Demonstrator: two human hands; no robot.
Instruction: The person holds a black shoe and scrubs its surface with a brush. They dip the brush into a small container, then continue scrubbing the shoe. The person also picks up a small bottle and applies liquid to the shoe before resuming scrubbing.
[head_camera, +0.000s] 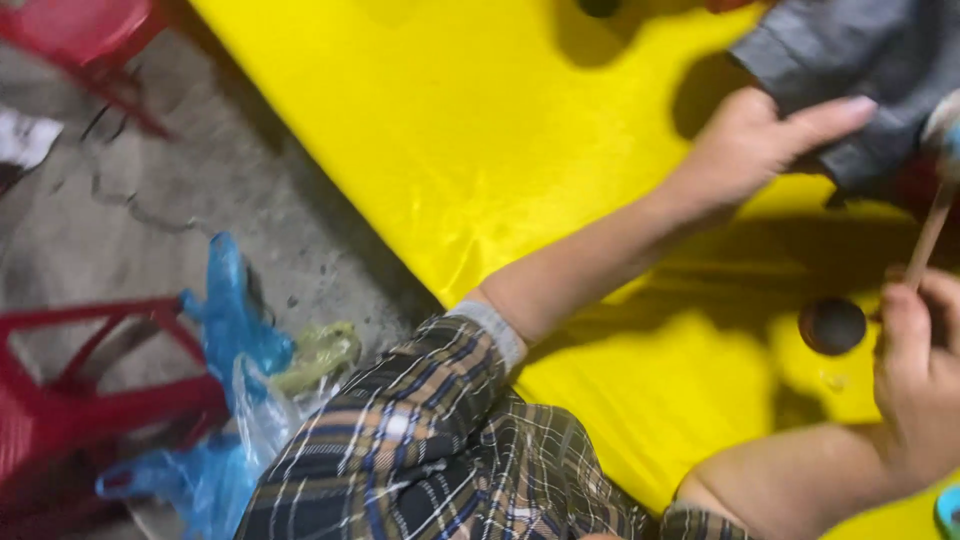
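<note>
The grey cloth (860, 70) lies on the yellow tabletop (450, 130) at top right, pinched at its edge by the left hand (760, 140), while the right hand (915, 380), nearer the body, grips a thin stick (928, 235) rising beside the cloth, a small dark cup (832, 325) just left of it.

Down at your left, on the grey concrete floor (200, 190) beside the yellow worktop (450, 150), you have the only packaging in view: crumpled blue plastic bags (225, 320), thin and glossy, bunched against the red plastic stool (90, 400). A clear plastic bag (262, 410) lies among them, and a pale yellow-green bag (318, 355) rests just beside, close to your plaid sleeve (420, 440). You see no labels, signs or screens.
</note>
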